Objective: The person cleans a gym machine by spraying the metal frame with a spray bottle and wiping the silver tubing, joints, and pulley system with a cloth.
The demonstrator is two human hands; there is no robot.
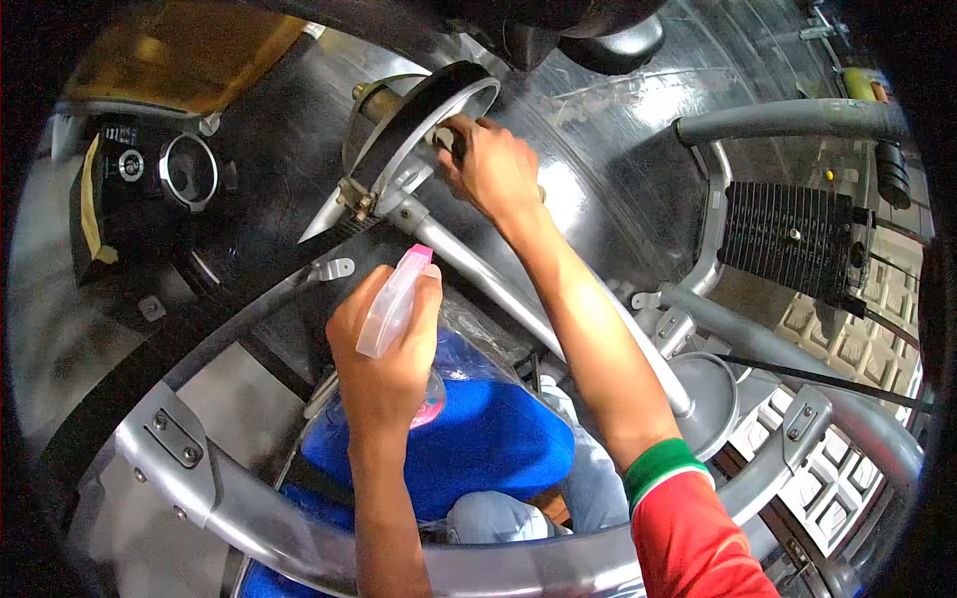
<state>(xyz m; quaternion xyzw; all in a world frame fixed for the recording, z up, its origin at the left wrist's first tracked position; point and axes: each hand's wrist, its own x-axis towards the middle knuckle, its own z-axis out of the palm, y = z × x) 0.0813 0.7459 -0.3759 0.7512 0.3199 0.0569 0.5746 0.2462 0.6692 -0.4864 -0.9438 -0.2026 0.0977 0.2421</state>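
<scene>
My left hand (384,339) is closed around a spray bottle (394,309) with a translucent white head and a pink nozzle. Part of the bottle's clear body with pink in it shows below my palm. My right hand (495,174) reaches to the inner face of a silver wheel (439,125) with a dark rim. Its fingers are curled at the wheel, and what they grip is small and partly hidden behind them. A silver metal tube (483,274) runs from below the wheel down towards the right, passing between my forearms.
A curved grey metal frame (269,508) crosses the foreground. Beneath it are a blue cushion (498,429) and legs in light jeans (493,518). To the right stand a ribbed black plate (788,239) and a padded grey bar (788,122). A dark strap (159,384) runs along the left.
</scene>
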